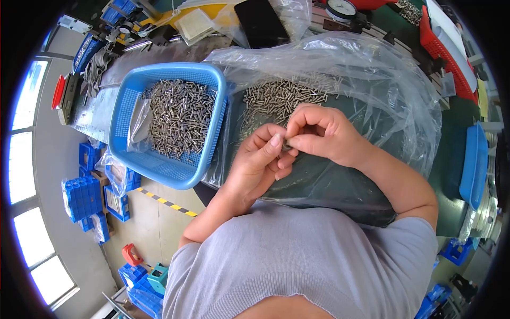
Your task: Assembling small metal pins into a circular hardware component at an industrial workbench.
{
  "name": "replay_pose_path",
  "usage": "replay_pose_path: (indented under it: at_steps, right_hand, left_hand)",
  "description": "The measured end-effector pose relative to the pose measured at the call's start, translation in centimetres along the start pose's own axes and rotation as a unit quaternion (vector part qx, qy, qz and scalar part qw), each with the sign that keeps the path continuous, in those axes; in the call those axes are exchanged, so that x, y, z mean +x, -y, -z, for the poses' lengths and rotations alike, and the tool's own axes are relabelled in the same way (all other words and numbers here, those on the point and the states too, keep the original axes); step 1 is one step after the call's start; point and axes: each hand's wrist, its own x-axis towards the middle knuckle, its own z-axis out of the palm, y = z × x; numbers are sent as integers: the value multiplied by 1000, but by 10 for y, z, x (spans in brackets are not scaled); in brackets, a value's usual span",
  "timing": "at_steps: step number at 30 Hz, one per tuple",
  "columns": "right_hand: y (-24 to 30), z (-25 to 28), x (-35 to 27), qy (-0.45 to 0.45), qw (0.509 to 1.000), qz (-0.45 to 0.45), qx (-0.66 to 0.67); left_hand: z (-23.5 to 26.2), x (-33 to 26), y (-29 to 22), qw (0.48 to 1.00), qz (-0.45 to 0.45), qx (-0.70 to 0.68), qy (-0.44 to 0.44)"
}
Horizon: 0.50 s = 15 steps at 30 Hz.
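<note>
My left hand (261,154) and my right hand (324,134) meet over the bench, fingertips together. Between them is a small metal part (286,144), mostly covered by the fingers; its exact kind does not show. The left thumb and fingers pinch it from one side, and the right thumb and forefinger close on it from the other. Just beyond the hands lies a heap of small metal pins (279,98) on clear plastic sheeting (372,80). To the left stands a blue plastic basket (178,178) holding many similar pins (180,117) and a clear plastic bag (139,123).
A black phone-like slab (260,24) lies at the back, near a dial gauge (341,9). On the right are a red basket (449,56) and a blue tray (473,167). Blue crates (82,196) stand on the floor at left, beside yellow-black tape (166,201).
</note>
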Motion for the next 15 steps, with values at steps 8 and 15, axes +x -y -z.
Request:
replay_pose_path:
  at_steps: [8, 15]
  right_hand:
    - [5, 1, 3, -17, 942, 200, -268]
    - [6, 1, 0, -45, 925, 228, -301]
  left_hand:
    - [5, 3, 2, 999, -4, 13, 42]
    - [3, 0, 5, 999, -25, 22, 13]
